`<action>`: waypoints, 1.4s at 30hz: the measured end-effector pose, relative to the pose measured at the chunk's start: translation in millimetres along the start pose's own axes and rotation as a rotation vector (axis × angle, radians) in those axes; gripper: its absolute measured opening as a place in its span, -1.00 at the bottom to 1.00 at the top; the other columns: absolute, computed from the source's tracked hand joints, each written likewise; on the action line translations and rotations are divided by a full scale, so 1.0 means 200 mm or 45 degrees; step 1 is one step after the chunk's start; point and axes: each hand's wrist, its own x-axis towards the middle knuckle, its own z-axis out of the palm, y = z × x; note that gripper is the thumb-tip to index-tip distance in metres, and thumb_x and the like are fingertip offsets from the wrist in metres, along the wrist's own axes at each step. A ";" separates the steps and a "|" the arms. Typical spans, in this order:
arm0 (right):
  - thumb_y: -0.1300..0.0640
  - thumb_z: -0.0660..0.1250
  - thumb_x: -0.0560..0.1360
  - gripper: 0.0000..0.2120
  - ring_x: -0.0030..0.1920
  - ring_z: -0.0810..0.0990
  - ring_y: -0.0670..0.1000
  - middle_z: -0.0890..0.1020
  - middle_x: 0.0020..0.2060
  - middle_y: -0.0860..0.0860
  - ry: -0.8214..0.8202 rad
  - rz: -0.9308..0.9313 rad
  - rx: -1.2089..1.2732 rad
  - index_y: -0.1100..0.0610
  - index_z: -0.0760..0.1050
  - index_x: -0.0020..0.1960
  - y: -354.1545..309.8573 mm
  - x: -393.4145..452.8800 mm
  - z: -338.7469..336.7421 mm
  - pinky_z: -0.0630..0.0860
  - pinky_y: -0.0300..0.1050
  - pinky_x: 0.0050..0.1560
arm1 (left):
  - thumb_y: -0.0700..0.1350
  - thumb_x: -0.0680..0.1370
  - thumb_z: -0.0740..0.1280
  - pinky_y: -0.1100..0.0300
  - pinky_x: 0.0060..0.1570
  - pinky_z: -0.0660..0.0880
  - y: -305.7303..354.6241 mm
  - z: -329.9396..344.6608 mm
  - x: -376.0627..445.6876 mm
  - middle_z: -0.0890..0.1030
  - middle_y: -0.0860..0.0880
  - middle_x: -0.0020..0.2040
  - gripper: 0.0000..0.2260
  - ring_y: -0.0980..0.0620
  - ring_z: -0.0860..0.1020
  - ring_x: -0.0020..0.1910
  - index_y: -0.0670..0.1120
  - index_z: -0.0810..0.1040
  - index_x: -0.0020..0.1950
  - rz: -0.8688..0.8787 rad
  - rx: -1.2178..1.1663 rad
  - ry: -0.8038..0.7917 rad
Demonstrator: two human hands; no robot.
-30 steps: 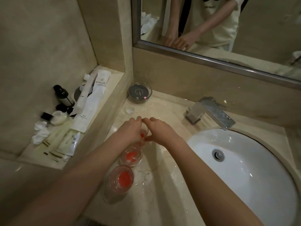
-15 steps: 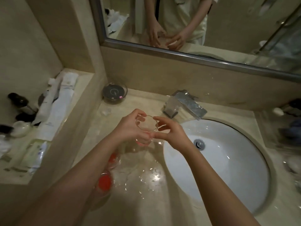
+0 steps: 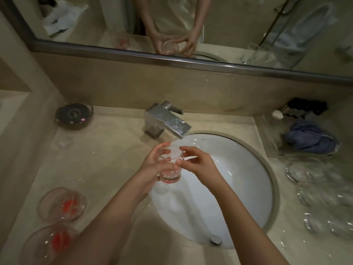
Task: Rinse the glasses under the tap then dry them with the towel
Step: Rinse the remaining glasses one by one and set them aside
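Note:
A clear glass [image 3: 170, 169] with a pink tint at its bottom hangs over the left edge of the white basin [image 3: 238, 184], just below the chrome tap's [image 3: 168, 121] spout. My left hand [image 3: 154, 165] grips its side. My right hand [image 3: 198, 163] pinches its rim with thumb and fingers. No water runs from the tap. Two more glasses with red residue stand on the counter at the lower left, one [image 3: 62, 204] behind the other [image 3: 49, 243]. A blue towel [image 3: 310, 137] lies crumpled at the right.
Several clear glasses [image 3: 321, 197] crowd the counter right of the basin, blurred. A dark round dish [image 3: 74, 115] sits at the back left. Dark small bottles [image 3: 307, 107] stand in the far right corner. A mirror [image 3: 191, 25] runs along the wall behind the tap.
Both hands carried the glass from above the counter rightward to under the tap's spout. The view swung right, bringing the towel and the glasses on the right into sight.

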 end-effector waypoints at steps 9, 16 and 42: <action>0.11 0.47 0.44 -0.69 -0.17 0.56 -0.14 0.59 -0.03 -0.07 -0.015 0.086 0.079 0.00 0.54 0.17 0.13 0.10 -0.10 0.46 -0.42 -0.20 | -0.08 0.01 0.51 0.15 -0.18 0.53 -0.10 0.11 0.14 0.51 0.00 0.21 -0.23 0.01 0.54 0.19 0.18 0.49 0.22 -0.054 -0.087 0.056; 0.09 0.33 0.56 -0.88 -0.08 0.64 0.00 0.65 -0.04 0.01 0.096 0.128 0.280 0.08 0.59 0.05 0.12 0.25 -0.17 0.53 -0.19 -0.14 | -0.23 0.12 0.52 0.20 -0.21 0.52 -0.13 0.13 0.20 0.51 0.04 0.13 -0.29 0.09 0.55 0.05 0.14 0.49 0.24 -0.038 -0.126 0.103; 0.16 0.27 0.60 -0.74 -0.16 0.47 -0.28 0.60 -0.03 -0.03 0.088 -0.183 0.060 0.19 0.57 0.24 -0.15 0.73 -0.09 0.45 -0.08 0.15 | -0.31 0.18 0.46 0.07 -0.15 0.55 -0.14 0.17 0.29 0.50 -0.02 0.21 -0.38 -0.04 0.52 0.22 0.11 0.52 0.18 -0.053 -0.314 0.229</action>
